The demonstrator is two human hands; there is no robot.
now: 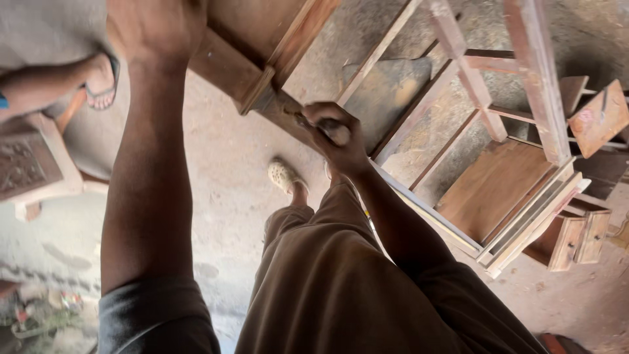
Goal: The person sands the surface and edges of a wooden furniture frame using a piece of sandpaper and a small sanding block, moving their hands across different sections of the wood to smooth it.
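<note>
Directly below the head camera, the wooden furniture frame (262, 59) stands on the dusty workshop floor (223, 170), its upper edge running from the top left of the view down toward the centre. The left hand (154, 26) presses on top of the frame's upper rail, palm down; its fingers lie out of sight beyond the rail, so it cannot be determined whether they are curled around the wood or merely bearing on it. The right hand (334, 134) is closed in a fist around a small hand tool (295, 113), whose dark working end touches the frame close to a projecting wooden block (257, 92). The tool's kind cannot be determined, as the fist covers most of it.

Handling judgement: the frame appears to be solid timber, stiff and fairly heavy, and unlikely to flex or slip under hand pressure. Its edges are square and its surface looks matte and dry, giving good friction. The joints and thin rails are the likely weak points; hold is best taken on the thick top rail, where the left hand rests, not on slender members.

Near the frame, to the right, a second unfinished frame (498, 118) lies tilted. Another person's sandalled foot (101, 82) shows at the upper left, beside a carved panel (23, 167).
</note>
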